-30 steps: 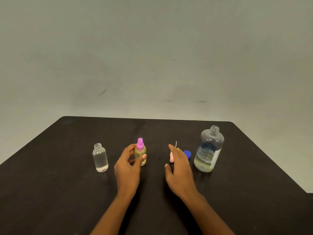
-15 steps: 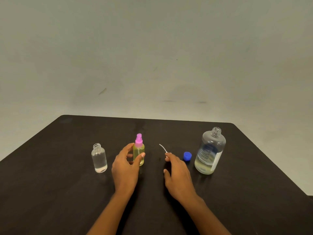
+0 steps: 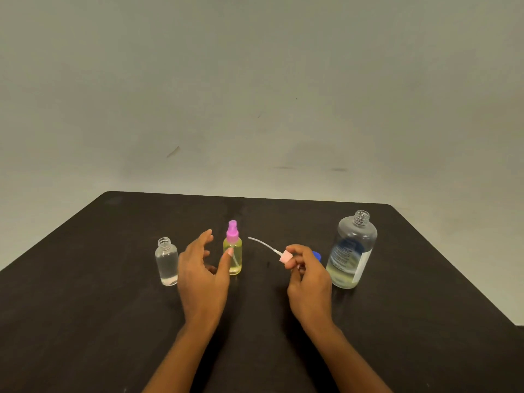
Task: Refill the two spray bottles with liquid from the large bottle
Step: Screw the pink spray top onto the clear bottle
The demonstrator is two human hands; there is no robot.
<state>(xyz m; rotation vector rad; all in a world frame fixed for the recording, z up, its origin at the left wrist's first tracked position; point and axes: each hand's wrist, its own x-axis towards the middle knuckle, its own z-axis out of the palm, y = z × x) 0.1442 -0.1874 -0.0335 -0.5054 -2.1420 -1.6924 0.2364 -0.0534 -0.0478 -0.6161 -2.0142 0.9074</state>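
Three bottles stand upright on the dark table (image 3: 85,307); the large bottle (image 3: 353,251) is at the right, its threaded neck open, with pale liquid in its lower part; its label is blue and white, but the print is too blurred to read. The clear spray bottle (image 3: 167,262) stands at the left, neck open, nearly full of colourless liquid; the yellow spray bottle (image 3: 233,259) stands near the centre and carries a magenta pump top.

The left hand (image 3: 201,275) sits between these two small bottles with fingers spread wide and relaxed, gripping nothing; its thumb tip overlaps the yellow spray bottle, and contact cannot be confirmed. The right hand (image 3: 309,282) pinches a pale pink spray head (image 3: 284,256) between curled fingers and thumb, above the table; the white dip tube (image 3: 262,244) projects up and left from it. The blue cap (image 3: 317,256) lies just behind the right hand, mostly hidden by the knuckles; both forearms are cut off at the lower frame edge.
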